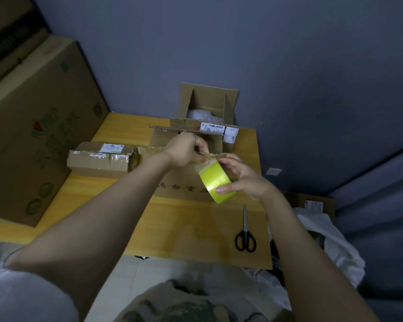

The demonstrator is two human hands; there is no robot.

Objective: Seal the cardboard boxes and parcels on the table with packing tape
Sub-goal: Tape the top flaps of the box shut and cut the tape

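Observation:
My right hand (247, 176) grips a roll of yellow-green packing tape (215, 182) above the table. My left hand (186, 149) pinches the loose end of the tape (211, 155) just above the roll. Under both hands lies a cardboard box with printed characters on its side (184, 189), its flaps up. Behind it stands an open box (207, 105) with white stuffing inside and a label on its front flap. A small taped parcel (100, 159) lies to the left on the yellow table (98, 201).
Black-handled scissors (244, 231) lie near the table's front right edge. A very large printed carton (33, 126) stands at the left. White bags and another box (316, 205) crowd the floor to the right. A grey wall is behind the table.

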